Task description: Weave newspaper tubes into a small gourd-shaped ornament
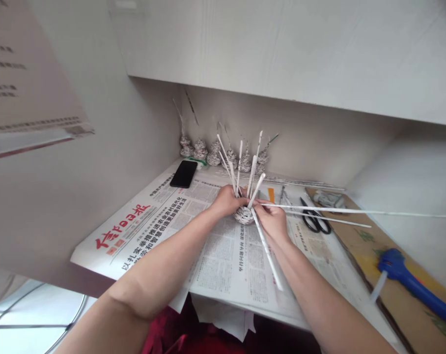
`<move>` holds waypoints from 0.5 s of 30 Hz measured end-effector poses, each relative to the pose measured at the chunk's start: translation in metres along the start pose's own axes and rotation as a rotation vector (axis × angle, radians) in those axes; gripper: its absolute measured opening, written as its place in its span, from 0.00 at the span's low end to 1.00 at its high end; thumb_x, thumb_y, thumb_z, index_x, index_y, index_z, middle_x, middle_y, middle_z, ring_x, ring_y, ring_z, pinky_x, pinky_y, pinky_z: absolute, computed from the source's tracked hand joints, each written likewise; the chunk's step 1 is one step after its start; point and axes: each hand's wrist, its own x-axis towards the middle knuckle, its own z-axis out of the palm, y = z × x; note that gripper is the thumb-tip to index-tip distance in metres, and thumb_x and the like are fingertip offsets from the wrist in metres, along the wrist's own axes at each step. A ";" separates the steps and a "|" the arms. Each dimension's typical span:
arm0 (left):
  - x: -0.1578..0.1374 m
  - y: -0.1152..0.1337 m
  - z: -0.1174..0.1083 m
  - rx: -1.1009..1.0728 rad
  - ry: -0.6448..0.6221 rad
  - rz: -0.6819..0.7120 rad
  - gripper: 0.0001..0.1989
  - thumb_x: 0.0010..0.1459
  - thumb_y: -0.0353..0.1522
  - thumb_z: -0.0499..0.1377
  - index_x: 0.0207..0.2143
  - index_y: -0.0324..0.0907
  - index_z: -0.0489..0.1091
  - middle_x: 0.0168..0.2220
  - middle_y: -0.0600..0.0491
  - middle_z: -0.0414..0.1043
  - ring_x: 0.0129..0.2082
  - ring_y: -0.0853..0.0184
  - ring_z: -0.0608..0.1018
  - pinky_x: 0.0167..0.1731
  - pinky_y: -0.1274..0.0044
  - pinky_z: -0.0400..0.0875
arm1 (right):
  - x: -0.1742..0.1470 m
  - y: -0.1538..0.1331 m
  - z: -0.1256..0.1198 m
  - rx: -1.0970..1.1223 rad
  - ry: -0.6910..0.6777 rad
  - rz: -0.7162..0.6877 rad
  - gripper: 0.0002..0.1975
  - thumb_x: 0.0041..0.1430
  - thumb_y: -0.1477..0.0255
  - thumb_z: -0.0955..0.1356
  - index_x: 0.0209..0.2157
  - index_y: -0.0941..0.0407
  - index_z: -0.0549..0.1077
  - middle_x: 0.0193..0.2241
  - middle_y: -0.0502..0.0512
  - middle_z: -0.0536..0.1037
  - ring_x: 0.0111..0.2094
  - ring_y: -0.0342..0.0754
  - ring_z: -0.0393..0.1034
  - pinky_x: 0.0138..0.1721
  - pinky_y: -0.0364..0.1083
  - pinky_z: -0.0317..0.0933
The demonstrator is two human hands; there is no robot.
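A small round basket (244,216) woven from rolled newspaper sits between my hands over the spread newspaper (215,265). Several white paper sticks (253,169) rise from its rim, and one slants down toward the table's front edge. My left hand (228,200) is closed around the basket's left rim, with the thumb at the opening. At the right rim, my right hand (272,219) pinches a long paper strip (329,210) that stretches off to the right. Another strip runs below it. The fingertips of both hands are partly hidden by the sticks.
Several woven paper gourds (213,153) line the back wall. A black phone (184,174) lies at the back left. To the right are black-handled scissors (315,216), a cardboard sheet (359,236) and a blue glue gun (410,282). An overhanging white panel (282,54) spans above.
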 end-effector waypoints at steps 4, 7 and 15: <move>-0.001 -0.002 0.001 -0.083 -0.023 -0.062 0.09 0.46 0.34 0.65 0.29 0.37 0.77 0.26 0.52 0.77 0.24 0.69 0.76 0.24 0.80 0.70 | -0.001 0.007 0.000 -0.011 0.004 -0.022 0.18 0.46 0.57 0.73 0.32 0.57 0.79 0.28 0.55 0.82 0.27 0.50 0.76 0.28 0.45 0.68; -0.002 -0.001 0.003 -0.141 -0.008 -0.133 0.12 0.47 0.37 0.65 0.31 0.37 0.76 0.26 0.51 0.77 0.22 0.69 0.76 0.21 0.80 0.70 | -0.001 0.006 -0.003 -0.025 -0.023 -0.019 0.17 0.48 0.57 0.72 0.32 0.57 0.79 0.27 0.55 0.82 0.25 0.49 0.75 0.25 0.45 0.67; -0.003 0.007 0.005 -0.254 -0.018 -0.212 0.12 0.50 0.39 0.64 0.30 0.38 0.72 0.25 0.53 0.73 0.23 0.71 0.75 0.20 0.80 0.71 | -0.006 -0.003 -0.008 -0.109 -0.003 -0.024 0.14 0.47 0.60 0.72 0.30 0.57 0.79 0.23 0.55 0.80 0.23 0.49 0.72 0.25 0.44 0.64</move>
